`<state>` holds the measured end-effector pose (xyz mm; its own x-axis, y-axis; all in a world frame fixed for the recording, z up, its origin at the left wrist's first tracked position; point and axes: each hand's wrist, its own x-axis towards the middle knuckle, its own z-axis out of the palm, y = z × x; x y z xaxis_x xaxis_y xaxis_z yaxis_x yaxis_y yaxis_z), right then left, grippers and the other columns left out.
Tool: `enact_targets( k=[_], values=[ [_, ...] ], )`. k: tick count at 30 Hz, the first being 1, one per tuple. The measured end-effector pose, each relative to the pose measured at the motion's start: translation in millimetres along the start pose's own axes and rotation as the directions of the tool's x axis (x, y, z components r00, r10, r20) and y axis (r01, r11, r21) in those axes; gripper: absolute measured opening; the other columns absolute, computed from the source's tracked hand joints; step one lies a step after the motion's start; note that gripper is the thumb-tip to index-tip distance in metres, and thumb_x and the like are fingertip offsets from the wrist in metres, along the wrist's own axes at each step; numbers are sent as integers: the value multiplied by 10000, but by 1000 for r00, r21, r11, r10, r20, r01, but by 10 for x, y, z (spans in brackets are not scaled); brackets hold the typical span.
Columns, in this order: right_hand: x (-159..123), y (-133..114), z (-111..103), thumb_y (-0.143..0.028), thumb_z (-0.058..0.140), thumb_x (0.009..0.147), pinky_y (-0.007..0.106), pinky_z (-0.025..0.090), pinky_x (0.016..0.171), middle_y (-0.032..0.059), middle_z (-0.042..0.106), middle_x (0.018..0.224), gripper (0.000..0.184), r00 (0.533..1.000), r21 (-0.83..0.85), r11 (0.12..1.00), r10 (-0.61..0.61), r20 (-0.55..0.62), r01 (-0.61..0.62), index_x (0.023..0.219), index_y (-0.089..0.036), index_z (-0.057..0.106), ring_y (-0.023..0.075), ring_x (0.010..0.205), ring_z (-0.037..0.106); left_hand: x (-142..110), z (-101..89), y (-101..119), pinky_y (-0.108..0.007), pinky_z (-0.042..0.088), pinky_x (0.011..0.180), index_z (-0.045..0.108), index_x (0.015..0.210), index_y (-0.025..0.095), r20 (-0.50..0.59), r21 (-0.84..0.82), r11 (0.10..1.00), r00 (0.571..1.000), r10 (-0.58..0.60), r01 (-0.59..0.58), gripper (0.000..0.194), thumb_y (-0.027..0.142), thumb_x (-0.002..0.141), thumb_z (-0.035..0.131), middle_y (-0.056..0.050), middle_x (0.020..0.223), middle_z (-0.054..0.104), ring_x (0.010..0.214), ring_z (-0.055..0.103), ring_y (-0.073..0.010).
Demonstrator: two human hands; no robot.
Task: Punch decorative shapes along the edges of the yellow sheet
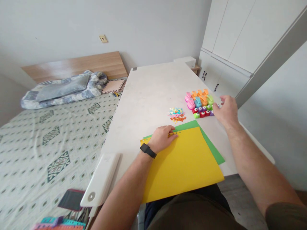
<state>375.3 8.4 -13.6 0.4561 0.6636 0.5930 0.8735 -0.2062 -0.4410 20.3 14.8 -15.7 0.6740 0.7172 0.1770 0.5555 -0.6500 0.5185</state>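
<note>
My left hand, with a black watch on the wrist, grips the top edge of a yellow sheet of paper. Small punched holes run along that edge. Beneath lies a green sheet, showing at the top and right. My right hand is at the right end of a group of craft punches, thumb and fingers apart. Pink, orange, blue and green punches stand behind smaller ones with eye-like buttons. Left of them lies a pile of small colourful paper cutouts.
The white table stands against a bed on the left. A long white device sits at its near left corner, beside a dark tablet-like item. White cabinets rise at the right. A white box is at the far end.
</note>
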Motion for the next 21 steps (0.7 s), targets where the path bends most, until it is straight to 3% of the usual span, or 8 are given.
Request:
enact_targets(
  k=[21],
  values=[
    [-78, -85, 37, -328, 585, 856, 484, 430, 963, 161, 603, 1113, 395, 999, 10, 999, -43, -9, 43, 1212, -159, 557, 299, 987, 558, -18, -26, 0, -309, 521, 833, 656, 1087, 199, 8, -5, 1000, 1000, 3, -3, 254, 367, 897, 645, -50, 986, 734, 913, 685, -200]
  ],
)
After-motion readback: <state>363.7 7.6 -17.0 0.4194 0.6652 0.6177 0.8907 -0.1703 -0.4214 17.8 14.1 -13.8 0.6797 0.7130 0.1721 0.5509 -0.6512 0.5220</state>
